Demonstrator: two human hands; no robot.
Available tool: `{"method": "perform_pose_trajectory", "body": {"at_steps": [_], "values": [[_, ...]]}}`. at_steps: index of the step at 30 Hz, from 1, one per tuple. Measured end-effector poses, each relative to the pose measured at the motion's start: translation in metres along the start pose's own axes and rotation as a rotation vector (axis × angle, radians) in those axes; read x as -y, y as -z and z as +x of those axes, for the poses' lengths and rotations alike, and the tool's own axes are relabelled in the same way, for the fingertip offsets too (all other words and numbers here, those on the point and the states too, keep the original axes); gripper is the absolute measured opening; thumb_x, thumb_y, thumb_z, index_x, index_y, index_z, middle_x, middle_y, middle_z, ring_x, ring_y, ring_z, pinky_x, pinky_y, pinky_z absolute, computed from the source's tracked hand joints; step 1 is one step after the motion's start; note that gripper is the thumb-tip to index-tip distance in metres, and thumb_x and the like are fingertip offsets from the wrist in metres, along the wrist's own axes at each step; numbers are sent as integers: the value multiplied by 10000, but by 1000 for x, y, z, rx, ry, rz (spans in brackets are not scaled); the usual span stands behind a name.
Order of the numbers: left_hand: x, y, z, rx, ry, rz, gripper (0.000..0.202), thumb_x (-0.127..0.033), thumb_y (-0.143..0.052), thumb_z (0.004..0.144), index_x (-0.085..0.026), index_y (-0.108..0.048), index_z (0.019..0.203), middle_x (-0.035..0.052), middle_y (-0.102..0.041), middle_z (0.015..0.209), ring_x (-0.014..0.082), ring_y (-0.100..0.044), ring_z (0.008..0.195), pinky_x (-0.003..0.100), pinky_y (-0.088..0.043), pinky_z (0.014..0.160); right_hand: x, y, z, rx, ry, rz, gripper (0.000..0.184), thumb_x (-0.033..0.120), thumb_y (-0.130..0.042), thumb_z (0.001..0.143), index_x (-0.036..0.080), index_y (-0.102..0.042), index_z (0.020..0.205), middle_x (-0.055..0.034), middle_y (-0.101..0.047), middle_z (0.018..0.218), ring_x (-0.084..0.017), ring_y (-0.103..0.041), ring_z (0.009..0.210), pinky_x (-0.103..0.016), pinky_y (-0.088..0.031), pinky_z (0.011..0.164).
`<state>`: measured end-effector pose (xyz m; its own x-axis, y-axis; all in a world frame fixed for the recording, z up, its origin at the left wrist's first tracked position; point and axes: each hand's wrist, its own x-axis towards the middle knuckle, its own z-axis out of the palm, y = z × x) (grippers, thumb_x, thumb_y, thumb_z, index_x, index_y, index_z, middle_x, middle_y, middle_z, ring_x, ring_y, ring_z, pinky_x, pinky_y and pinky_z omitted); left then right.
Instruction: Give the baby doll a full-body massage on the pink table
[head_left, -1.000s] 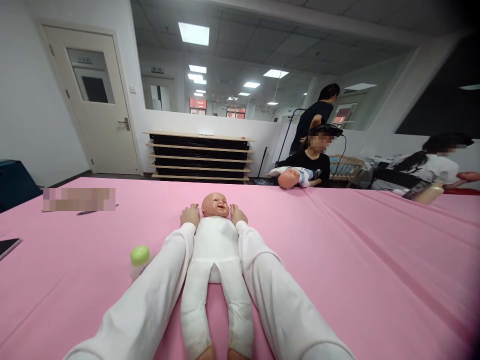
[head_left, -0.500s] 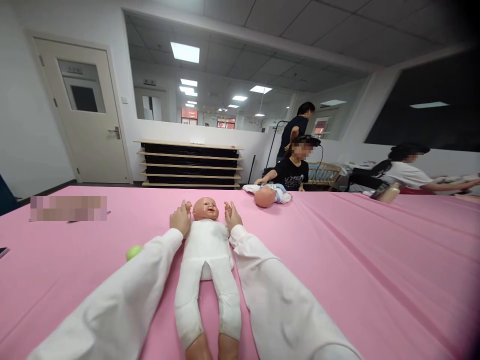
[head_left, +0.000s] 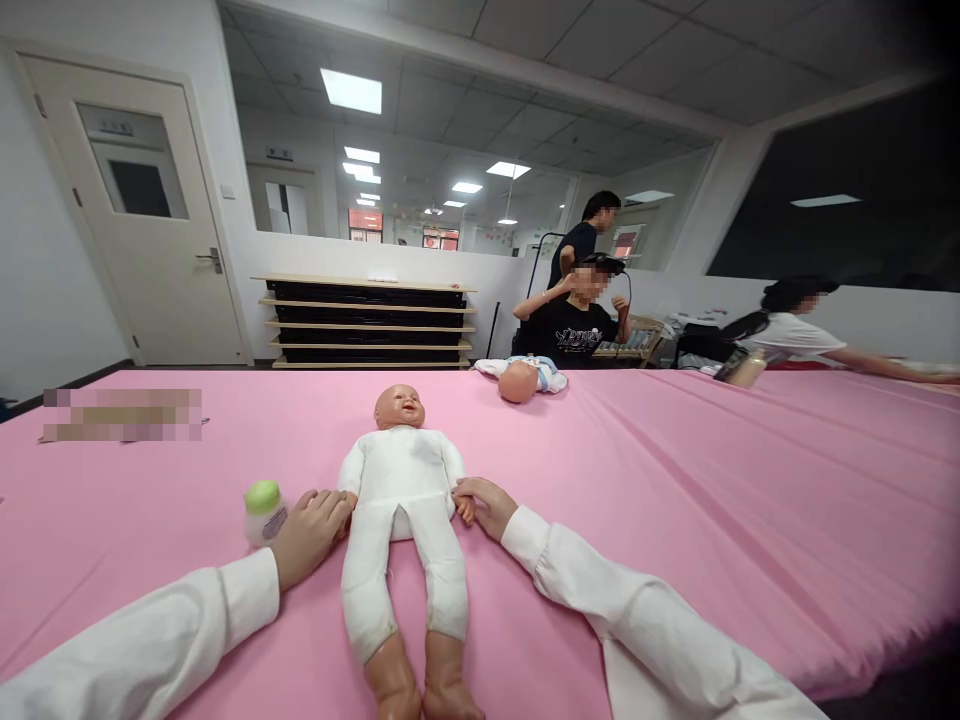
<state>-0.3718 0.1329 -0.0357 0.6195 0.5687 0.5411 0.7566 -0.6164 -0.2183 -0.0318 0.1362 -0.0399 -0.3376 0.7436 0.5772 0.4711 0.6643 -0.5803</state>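
A baby doll (head_left: pixel 397 500) lies on its back on a pink-covered table (head_left: pixel 675 480), with a white cloth body and a vinyl head and feet. Its arms lie down along its sides. My left hand (head_left: pixel 311 535) rests at the doll's hand on the left side, its fingers over it. My right hand (head_left: pixel 486 505) holds the doll's other hand. White sleeves cover both my forearms. A small bottle with a green cap (head_left: pixel 264 511) stands just beyond my left hand.
A second doll (head_left: pixel 519 381) lies at the table's far edge. Behind it a person wearing a headset (head_left: pixel 574 325) sits, and another person (head_left: pixel 585 235) stands. A third person (head_left: pixel 787 335) leans along the right side near a bottle (head_left: pixel 746 368). A blurred patch (head_left: pixel 120 415) covers something at the left.
My hands have moved from beside the doll's head down to its sides, bringing its raised arms down. My view has tilted upward, showing more of the room.
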Motion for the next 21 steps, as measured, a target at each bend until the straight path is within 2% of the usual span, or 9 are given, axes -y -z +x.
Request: {"method": "perform_pose_trajectory", "body": {"at_steps": [2,5,8,10,12,15,18,21], "values": [[-1,0,0,-11,41,-44,163,-115,-417,802,-181,-566,809,40,-616,815,190,-542,773,340,-338,748,2,1,1,12,15,0,182,268,-558,727,159,-668,822,-85,-651,861,-222,-595,923,-349,-472,829],[4,11,22,-74,265,-171,117,-199,-450,807,-201,-562,841,33,-626,853,197,-552,823,339,-350,762,5,12,22,-29,9,29,206,252,-564,731,175,-657,898,-64,-649,892,-210,-599,903,-347,-457,861],[15,18,66,-190,575,-298,223,-322,-474,811,-207,-534,993,44,-633,947,212,-560,892,334,-372,770,-2,20,67,-230,-93,116,349,267,-603,721,189,-587,1061,-59,-607,1046,-205,-561,988,-349,-425,915],[24,13,101,-239,779,-348,316,-345,-474,809,-200,-487,1090,58,-630,992,222,-562,922,337,-385,778,-12,20,105,-374,-216,166,422,267,-589,739,190,-522,1149,-63,-556,1145,-191,-526,1044,-343,-404,941],[34,0,133,-230,921,-353,360,-356,-462,815,-202,-453,1141,68,-622,1027,234,-555,962,351,-383,806,-24,13,140,-458,-380,158,380,245,-533,796,180,-492,1168,-68,-554,1140,-163,-532,1023,-316,-413,926],[45,-28,165,-97,1014,-347,311,-351,-399,844,-217,-472,1115,75,-621,1032,250,-547,986,377,-376,823,-40,-3,171,-463,-479,106,268,275,-478,876,139,-515,1105,-79,-570,1057,-153,-558,933,-327,-454,851],[53,-59,175,6,999,-373,289,-310,-360,855,-248,-485,1109,64,-616,1054,244,-551,984,377,-383,813,-53,-21,179,-413,-483,58,279,336,-481,895,116,-531,1059,-66,-556,1015,-151,-562,871,-328,-484,771],[60,-84,174,82,978,-387,313,-317,-341,860,-256,-490,1128,75,-612,1069,252,-548,996,381,-387,807,-63,-34,177,-357,-479,0,280,343,-483,895,122,-533,1059,-58,-545,1017,-154,-556,866,-319,-490,753]]}}
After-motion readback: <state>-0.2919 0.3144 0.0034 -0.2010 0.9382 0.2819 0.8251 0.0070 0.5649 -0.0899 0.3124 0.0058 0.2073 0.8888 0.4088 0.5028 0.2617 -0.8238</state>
